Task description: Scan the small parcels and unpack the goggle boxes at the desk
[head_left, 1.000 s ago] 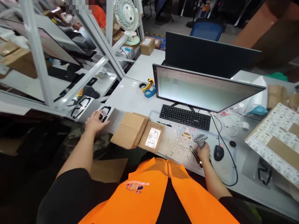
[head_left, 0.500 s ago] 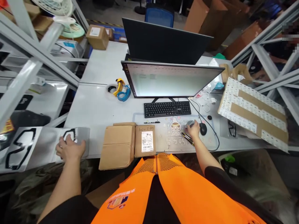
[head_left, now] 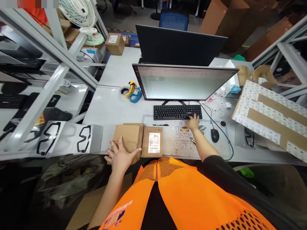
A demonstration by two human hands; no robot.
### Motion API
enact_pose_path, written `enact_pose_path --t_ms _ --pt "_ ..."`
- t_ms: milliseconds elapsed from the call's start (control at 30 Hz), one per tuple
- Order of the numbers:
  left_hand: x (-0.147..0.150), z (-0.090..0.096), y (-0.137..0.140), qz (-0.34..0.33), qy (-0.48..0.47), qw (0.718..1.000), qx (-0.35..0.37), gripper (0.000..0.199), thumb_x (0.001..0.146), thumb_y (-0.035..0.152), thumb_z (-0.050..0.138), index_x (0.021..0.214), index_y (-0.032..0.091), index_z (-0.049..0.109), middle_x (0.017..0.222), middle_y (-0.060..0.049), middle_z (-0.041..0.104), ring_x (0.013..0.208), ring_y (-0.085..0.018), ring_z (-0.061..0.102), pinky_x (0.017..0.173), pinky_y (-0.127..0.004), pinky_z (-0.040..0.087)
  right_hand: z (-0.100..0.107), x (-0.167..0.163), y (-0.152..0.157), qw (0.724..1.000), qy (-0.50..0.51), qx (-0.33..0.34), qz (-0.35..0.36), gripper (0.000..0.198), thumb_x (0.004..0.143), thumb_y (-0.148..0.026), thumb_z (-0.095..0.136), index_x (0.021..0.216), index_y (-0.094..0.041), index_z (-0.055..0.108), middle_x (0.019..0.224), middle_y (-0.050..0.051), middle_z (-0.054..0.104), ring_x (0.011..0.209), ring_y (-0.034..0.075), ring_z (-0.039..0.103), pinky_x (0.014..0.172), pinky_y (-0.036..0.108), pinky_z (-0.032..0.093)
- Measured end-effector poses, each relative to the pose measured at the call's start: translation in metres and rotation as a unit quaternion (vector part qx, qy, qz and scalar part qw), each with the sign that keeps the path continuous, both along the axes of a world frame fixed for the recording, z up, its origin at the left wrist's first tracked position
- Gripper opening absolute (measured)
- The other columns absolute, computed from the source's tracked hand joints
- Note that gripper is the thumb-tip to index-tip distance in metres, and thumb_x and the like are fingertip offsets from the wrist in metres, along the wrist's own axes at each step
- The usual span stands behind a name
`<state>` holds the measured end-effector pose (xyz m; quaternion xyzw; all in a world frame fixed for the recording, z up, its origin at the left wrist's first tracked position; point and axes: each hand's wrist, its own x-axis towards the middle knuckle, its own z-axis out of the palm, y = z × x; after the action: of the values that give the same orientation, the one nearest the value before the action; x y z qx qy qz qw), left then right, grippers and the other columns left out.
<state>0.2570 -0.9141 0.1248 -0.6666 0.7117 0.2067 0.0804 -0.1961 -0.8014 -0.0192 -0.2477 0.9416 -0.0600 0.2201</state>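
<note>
At the far left, two silvery bags (head_left: 69, 139) printed with black goggle outlines lie on the grey counter (head_left: 105, 105), beside a slanted metal rack beam (head_left: 48, 92). Just right of them the left hand (head_left: 120, 156) rests with its fingers (head_left: 110, 152) spread wide and flat against the near edge of a plain cardboard box (head_left: 128, 139), touching it without gripping. Touching that box's right side lies a smaller cardboard packet (head_left: 152, 141) with a white barcode label facing up and handwriting along its top edge. Behind these, a yellow and blue tape dispenser (head_left: 133, 92) sits near the monitor (head_left: 184, 83). A black pen (head_left: 160, 125) lies in front of the black keyboard (head_left: 177, 111). The right hand (head_left: 193, 123) reaches over a cartoon-printed mat (head_left: 182, 140), its fingers stretched loosely onto the keyboard's right end, holding nothing that can be made out. Just right of it sits a black mouse (head_left: 215, 135), and farther right a large label-covered carton (head_left: 271, 119) lies tilted.
</note>
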Motion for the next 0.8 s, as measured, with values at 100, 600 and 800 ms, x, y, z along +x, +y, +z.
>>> enact_pose_path --t_ms 100,600,800 --pt "-0.015 -0.002 -0.007 0.02 -0.025 0.999 0.002 0.127 0.09 0.086 0.066 0.185 0.018 0.016 0.189 -0.031 0.001 0.167 -0.068 0.017 0.127 -0.086 0.025 0.001 0.001 0.043 0.993 0.07 -0.086 -0.048 0.066 0.1 -0.031 0.054 0.163 -0.01 0.057 0.184 0.024 0.031 0.17 0.043 0.027 0.136 0.062 0.03" --pt "-0.111 0.038 0.063 -0.069 0.278 0.957 -0.053 0.119 0.08 0.06 0.092 0.18 0.025 0.036 0.185 -0.016 0.035 0.171 -0.041 0.033 0.141 -0.061 0.029 -0.035 0.011 0.173 0.998 -0.038 -0.041 -0.043 0.092 0.1 -0.045 0.068 0.174 -0.004 0.031 0.16 0.032 0.059 0.15 0.044 0.059 0.123 0.051 0.048" --pt "-0.19 -0.029 0.122 -0.04 0.34 0.938 0.052 0.109 0.087 0.049 0.089 0.179 0.023 0.038 0.179 -0.02 0.044 0.165 -0.041 0.045 0.135 -0.06 0.039 -0.025 -0.011 0.172 0.994 -0.066 -0.069 -0.049 0.076 0.099 -0.026 0.064 0.168 -0.004 0.045 0.153 0.028 0.067 0.144 0.038 0.066 0.119 0.043 0.051"
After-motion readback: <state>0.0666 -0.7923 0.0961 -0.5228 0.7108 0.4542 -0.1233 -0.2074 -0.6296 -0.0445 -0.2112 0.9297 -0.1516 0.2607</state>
